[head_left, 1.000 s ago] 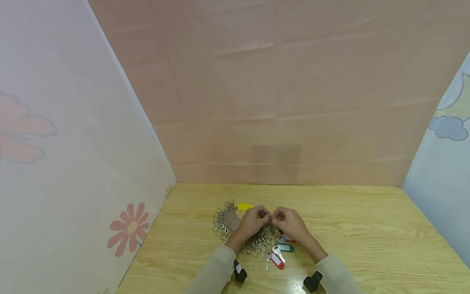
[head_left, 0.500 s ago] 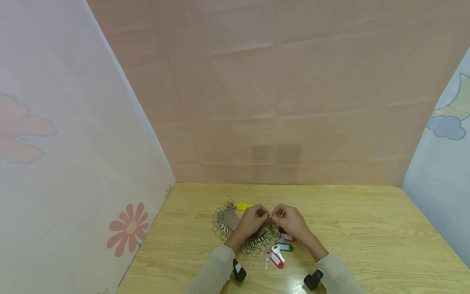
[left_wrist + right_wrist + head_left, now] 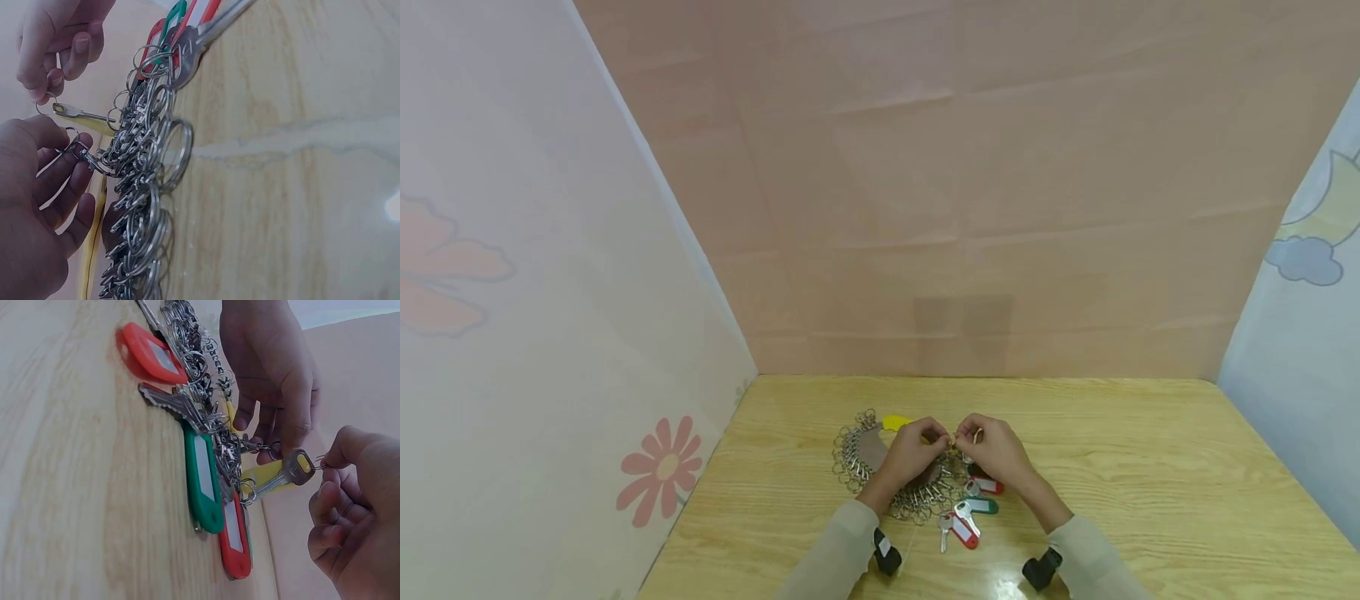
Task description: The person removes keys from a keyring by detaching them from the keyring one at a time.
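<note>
In the head view my left hand (image 3: 913,454) and right hand (image 3: 997,452) meet fingertip to fingertip above a bunch of metal key rings with swivel clasps (image 3: 917,500). The left thumb and finger pinch a key ring (image 3: 67,141) joined to a clasp in the bunch. With its fingertips, my right hand pinches a thin ring (image 3: 320,464) that passes through the head of a silver key (image 3: 300,467). The gap between the two hands is small. Red tags (image 3: 234,540) and a green tag (image 3: 204,481) with keys hang along the bunch's right side.
A yellow piece (image 3: 897,422) and a flat grey-brown piece (image 3: 872,450) lie by the bunch, partly under the left hand. Loose-looking keys (image 3: 943,533) lie at the near side. The wooden table (image 3: 1150,483) has walls at left, right and back.
Both hands stay almost in place, with only slight finger movement at the rings. A little more silver shows under the right hand. The tagged keys lie as before.
</note>
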